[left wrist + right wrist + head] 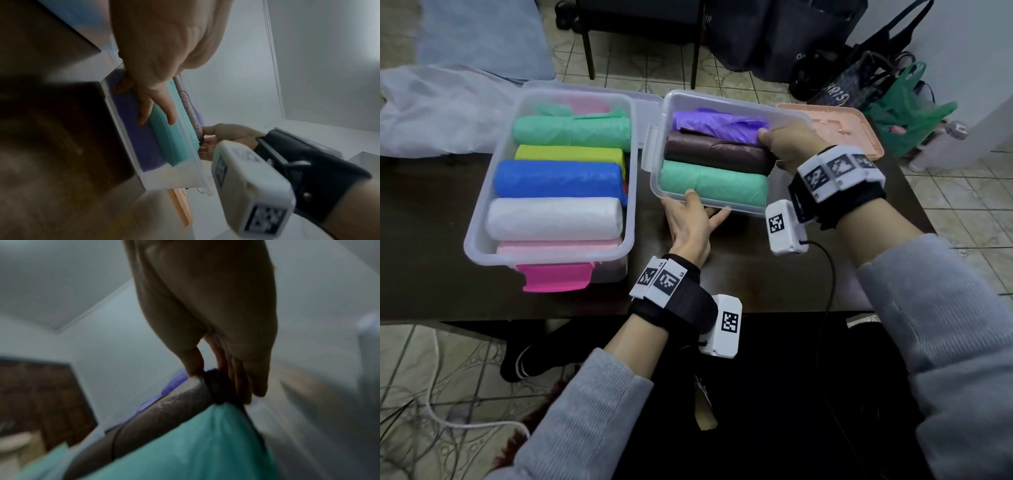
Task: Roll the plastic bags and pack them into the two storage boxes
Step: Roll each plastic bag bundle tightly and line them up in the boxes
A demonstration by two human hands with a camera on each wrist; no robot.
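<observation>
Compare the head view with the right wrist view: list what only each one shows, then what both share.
Only the head view shows the left box with its green, yellow, blue, white and pink rolls, the left hand at the near wall of the right box, the peach lid and the table.

Only the right wrist view shows the right hand from below, thumb and fingers pinching the roll's end.

Both show the dark brown roll, green roll and purple bag.
</observation>
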